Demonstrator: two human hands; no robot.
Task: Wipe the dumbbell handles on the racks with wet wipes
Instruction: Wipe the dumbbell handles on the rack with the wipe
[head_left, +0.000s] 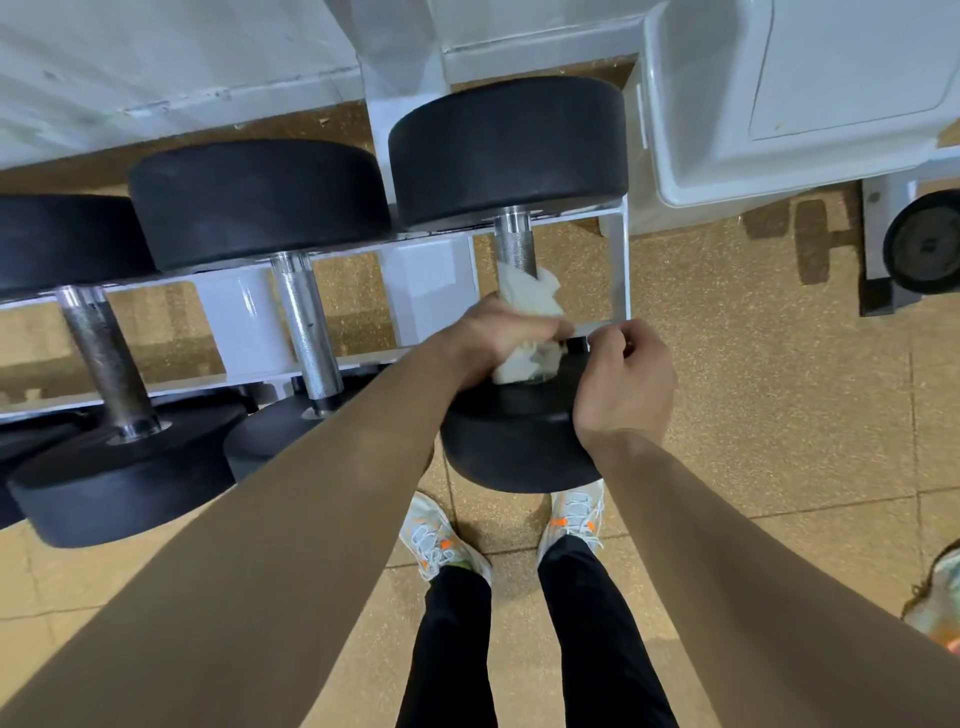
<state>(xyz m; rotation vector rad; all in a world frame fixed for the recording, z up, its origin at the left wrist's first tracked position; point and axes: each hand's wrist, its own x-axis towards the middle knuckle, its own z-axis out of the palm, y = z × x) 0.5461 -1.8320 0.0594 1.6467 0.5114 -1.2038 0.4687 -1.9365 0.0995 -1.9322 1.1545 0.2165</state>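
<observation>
The left hand (506, 338) grips a crumpled white wet wipe (530, 291) wrapped round the knurled handle (514, 239) of the rightmost dumbbell (509, 145) of 3 on the white rack (621, 249). The right hand (621, 379) rests on that dumbbell's near black head, its fingers curled at the rack's near rail; whether they grip it cannot be told. 2 pale shoes (441, 540) stand nearer, on the tan floor (753, 389).

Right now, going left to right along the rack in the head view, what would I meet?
The dull dark handle → shiny knurled handle → left hand gripping the wet wipe around the third handle → right hand → dark weight plate at the far right.
</observation>
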